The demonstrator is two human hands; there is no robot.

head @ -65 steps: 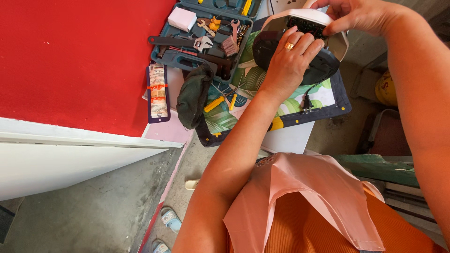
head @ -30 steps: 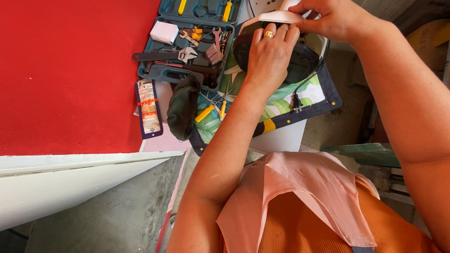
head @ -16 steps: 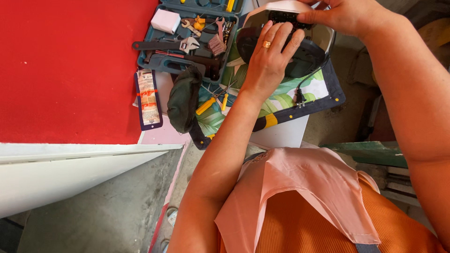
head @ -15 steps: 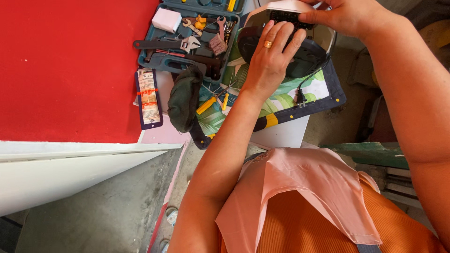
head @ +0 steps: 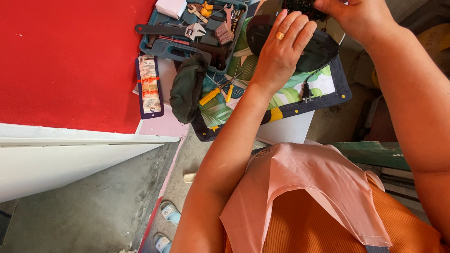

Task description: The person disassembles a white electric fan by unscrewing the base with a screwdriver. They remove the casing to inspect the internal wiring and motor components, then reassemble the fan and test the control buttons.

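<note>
Steadying a black appliance (head: 311, 49) on the leaf-patterned cloth (head: 225, 105), at the far edge of the work surface and partly cut off by the top of the view; left hand (head: 281, 51), ring on one finger, laid flat over the rounded dark body with fingers spread and not closed around it; right hand (head: 356, 14) curled at the upper end, fingertips pinched on a dark textured part there, though exactly what is gripped cannot be told; cord trailing down the right side to a loose plug (head: 307, 91) lying on the cloth, so apparently unpowered. Judging by the grip, working at the top of the appliance while bracing it, an early, hands-only stage; next move likely calls for firm downward pressure from the flat hand and a careful pull or twist from the pinching fingers, or a tool fetched from close by. Lying just left of the appliance: yellow-handled screwdriver (head: 213, 93), dark green pouch (head: 187, 86), open tool case (head: 187, 33) with an adjustable wrench (head: 164, 30); further left, a flat packet (head: 149, 84) against the red surface (head: 70, 56).
</note>
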